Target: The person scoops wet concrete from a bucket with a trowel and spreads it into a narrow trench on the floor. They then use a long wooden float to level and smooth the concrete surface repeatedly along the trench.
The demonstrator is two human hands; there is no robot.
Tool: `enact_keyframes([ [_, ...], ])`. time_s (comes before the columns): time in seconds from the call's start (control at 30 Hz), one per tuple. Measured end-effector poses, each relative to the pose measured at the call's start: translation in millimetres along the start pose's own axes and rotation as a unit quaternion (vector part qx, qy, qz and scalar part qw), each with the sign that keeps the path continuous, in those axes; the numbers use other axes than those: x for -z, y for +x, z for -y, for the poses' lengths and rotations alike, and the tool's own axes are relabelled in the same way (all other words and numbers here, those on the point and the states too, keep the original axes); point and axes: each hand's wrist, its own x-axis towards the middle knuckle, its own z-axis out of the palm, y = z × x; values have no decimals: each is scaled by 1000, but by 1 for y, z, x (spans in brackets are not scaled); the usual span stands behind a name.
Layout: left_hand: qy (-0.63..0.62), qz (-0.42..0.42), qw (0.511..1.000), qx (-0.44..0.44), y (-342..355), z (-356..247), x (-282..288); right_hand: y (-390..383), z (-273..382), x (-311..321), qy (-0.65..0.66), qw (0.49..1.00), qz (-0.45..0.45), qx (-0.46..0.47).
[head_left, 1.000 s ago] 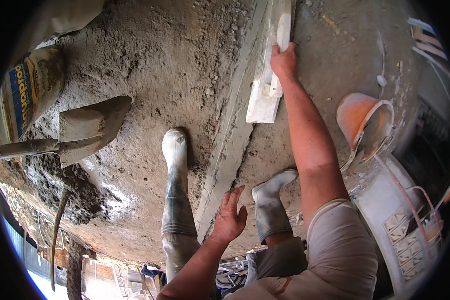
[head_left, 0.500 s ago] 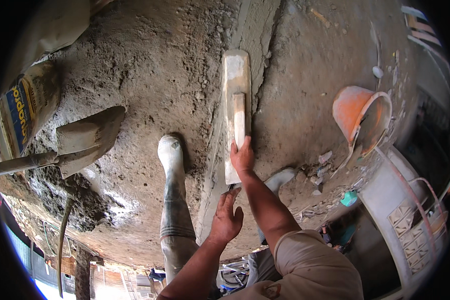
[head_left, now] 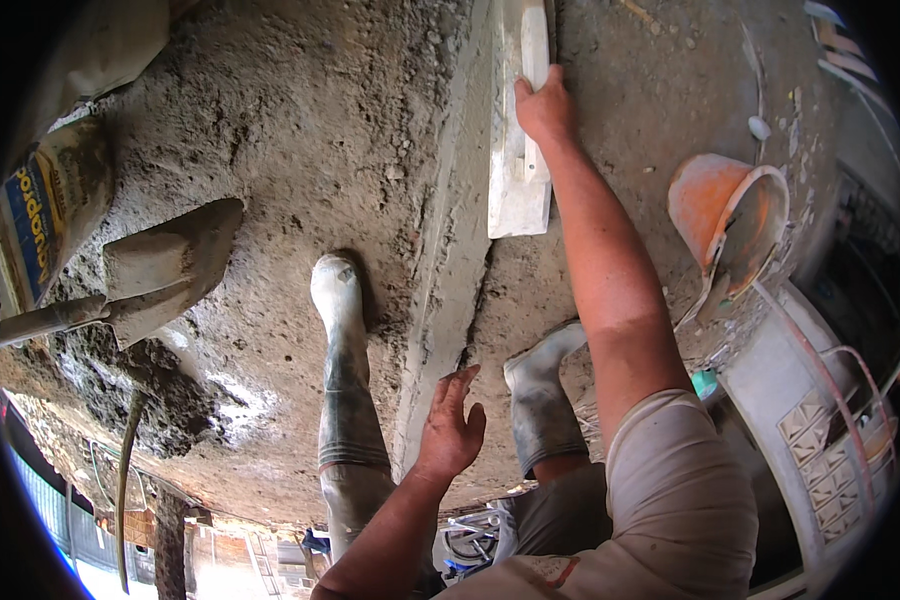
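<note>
A long, pale float (head_left: 518, 205) lies over the far part of a narrow strip of wet mortar (head_left: 438, 300); its far end is cut off by the upper edge of the view. My right hand (head_left: 547, 105) grips the float's raised handle, arm stretched far forward. My left hand (head_left: 452, 428) hovers over the near end of the strip, fingers extended and thumb apart, with nothing in it. The mortar strip runs from between my boots away from me and looks smooth along its middle.
A shovel (head_left: 160, 270) rests on the left beside a printed sack (head_left: 65, 200) and a dark heap of mix (head_left: 140, 410). An orange bucket (head_left: 705, 205) lies tipped at the right. My white boots (head_left: 338, 300) stand on both sides of the strip, on rough soil.
My right hand has pushed the float forward, away from me, and slightly right. My left hand has stayed nearly in place. More of the mortar strip and my right boot now show.
</note>
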Motion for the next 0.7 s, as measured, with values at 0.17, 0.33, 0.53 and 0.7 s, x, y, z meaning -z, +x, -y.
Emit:
enact_keyframes([
  [0.17, -9, -5, 1000, 14, 0, -1, 2, -152, -54, -58, -12, 997, 79, 1],
  [0.33, -11, 2, 1000, 4, 3, -5, 3, -304, -107, -89, -23, 993, 115, 9],
  [0.53, 13, 13, 1000, 4, 2, -6, 1, -213, -90, -72, -54, 997, 50, 7],
  [0.7, 5, 7, 1000, 2, 5, -6, 4, -66, -30, -19, -24, 999, 32, -10],
])
